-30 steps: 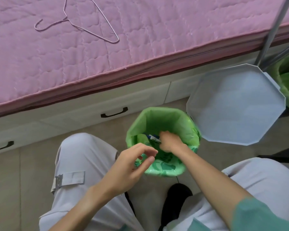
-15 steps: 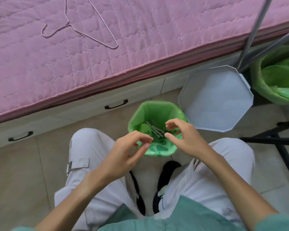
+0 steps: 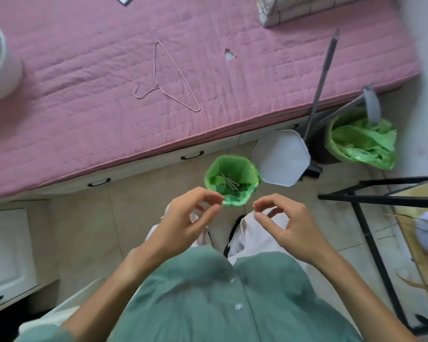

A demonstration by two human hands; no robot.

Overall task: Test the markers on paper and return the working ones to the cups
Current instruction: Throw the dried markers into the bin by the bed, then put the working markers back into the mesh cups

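Observation:
A small bin lined with a green bag (image 3: pixel 245 170) stands on the floor by the bed, and several grey markers (image 3: pixel 229 183) lie inside it. My left hand (image 3: pixel 185 223) and my right hand (image 3: pixel 287 224) hover above my lap, just nearer to me than the bin. Both have loosely curled fingers and hold nothing. No paper or cups are visible.
The bin's pale octagonal lid (image 3: pixel 281 157) stands open to the right. A second green-lined bin (image 3: pixel 361 139) sits further right beside grey poles (image 3: pixel 321 85). A pink mattress (image 3: pixel 84 77) with a wire hanger (image 3: pixel 169 77) fills the top. A black-framed table (image 3: pixel 381 198) stands right.
My right hand left the bin and came back empty, with markers now lying in the bin. The view has risen and pulled back, so the bin looks smaller and farther.

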